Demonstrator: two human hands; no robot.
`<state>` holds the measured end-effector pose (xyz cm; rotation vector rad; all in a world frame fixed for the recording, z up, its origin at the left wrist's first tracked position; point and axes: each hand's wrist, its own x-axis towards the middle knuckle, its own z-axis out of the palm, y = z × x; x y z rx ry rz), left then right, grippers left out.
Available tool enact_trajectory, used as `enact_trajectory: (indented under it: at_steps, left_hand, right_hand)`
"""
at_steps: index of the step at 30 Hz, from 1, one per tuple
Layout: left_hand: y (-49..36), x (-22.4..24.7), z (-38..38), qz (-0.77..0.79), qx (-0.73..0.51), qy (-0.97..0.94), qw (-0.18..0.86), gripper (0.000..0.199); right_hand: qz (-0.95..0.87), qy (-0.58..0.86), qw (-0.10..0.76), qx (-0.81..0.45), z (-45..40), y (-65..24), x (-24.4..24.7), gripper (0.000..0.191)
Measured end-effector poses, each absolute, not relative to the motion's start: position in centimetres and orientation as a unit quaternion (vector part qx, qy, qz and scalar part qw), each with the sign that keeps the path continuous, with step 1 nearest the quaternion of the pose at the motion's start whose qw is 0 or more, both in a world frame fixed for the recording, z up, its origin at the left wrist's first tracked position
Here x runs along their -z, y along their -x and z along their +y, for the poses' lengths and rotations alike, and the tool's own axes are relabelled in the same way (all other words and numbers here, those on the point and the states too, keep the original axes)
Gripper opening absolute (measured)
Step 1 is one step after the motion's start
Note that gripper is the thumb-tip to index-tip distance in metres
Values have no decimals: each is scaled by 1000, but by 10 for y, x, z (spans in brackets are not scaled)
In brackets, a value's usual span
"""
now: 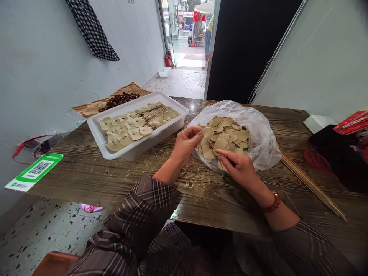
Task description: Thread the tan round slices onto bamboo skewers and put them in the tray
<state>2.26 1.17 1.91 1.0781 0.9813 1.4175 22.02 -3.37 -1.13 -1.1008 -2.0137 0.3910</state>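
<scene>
My left hand (187,142) is closed in a pinch on a thin, flat beige slice (207,133) of food with a rounded edge. In the fingers of my right hand (240,165) is a thin wooden skewer (213,147), its tip pointing up and left towards that slice. Whether the tip pierces the slice I cannot tell. Both hands are over the near side of a clear plastic bag (266,143), open and full of loose, similar slices (227,134). Left of it, a white plastic tub (138,151) holds rows of skewered slices (126,128).
A bundle of wooden skewers (316,188) lies right of the bag on the dark wooden table (123,182). Dark brown pieces (122,99) rest on patterned paper behind the tub. Red scissors handles (317,159) and a black container (342,153) are at the right.
</scene>
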Motion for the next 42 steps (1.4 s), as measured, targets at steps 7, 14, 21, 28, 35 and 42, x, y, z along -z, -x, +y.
enact_trajectory:
  at_steps: [7, 14, 21, 28, 35, 42]
  left_hand:
    - [-20, -17, 15, 381, -588, -391, 597, 24]
    - [-21, -14, 16, 363, -587, -371, 621, 26]
    - [-25, -12, 13, 381, -582, -390, 603, 25]
    - [-26, -13, 13, 397, -591, -448, 540, 20]
    - [-28, -13, 11, 401, -581, -493, 509, 16]
    - [-24, -9, 16, 401, -552, -540, 493, 27]
  right_hand:
    - [-795, 422, 407, -159, -33, -221, 13, 30]
    - [-798, 404, 418, -158, -32, -222, 14, 28]
    - [-793, 410, 422, -162, -31, -221, 16, 29]
    - [-791, 421, 411, -168, -31, -221, 16, 28]
    - [-784, 430, 415, -166, -31, -220, 16, 28]
    - [-776, 443, 417, -167, -31, -218, 16, 25]
